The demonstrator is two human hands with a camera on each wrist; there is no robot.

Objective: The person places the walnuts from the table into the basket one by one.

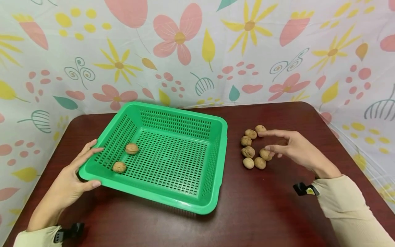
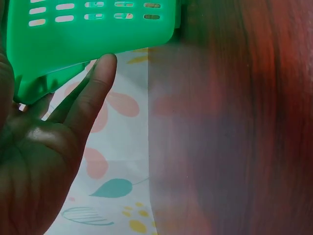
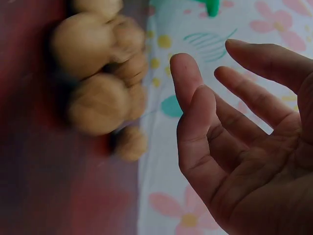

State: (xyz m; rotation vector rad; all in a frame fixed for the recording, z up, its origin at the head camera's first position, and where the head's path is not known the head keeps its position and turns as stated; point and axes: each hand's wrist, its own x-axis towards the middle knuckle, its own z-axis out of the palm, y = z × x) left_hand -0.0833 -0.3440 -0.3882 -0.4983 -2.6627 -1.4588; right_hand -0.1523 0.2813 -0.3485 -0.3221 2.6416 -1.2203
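A green plastic basket (image 1: 166,202) with slotted walls is on the table, two walnuts (image 1: 132,148) lying inside near its left wall. My left hand (image 1: 72,178) grips the basket's near left corner, thumb against the front rim and fingers over the left rim. In the left wrist view, the thumb (image 2: 95,90) meets the basket's underside edge. To the right of the basket lies a cluster of several walnuts (image 1: 248,152). Over that cluster's right side hovers my right hand (image 1: 297,149), fingers apart and loosely bent. The right wrist view shows its fingers holding nothing, beside the blurred walnuts (image 3: 100,104).
A dark red-brown wooden table (image 1: 256,212) carries everything. Behind it and along the sides hangs a white cloth (image 1: 191,79) printed with flowers and leaves. Each sleeve cuff has a small black camera (image 1: 303,189) on it.
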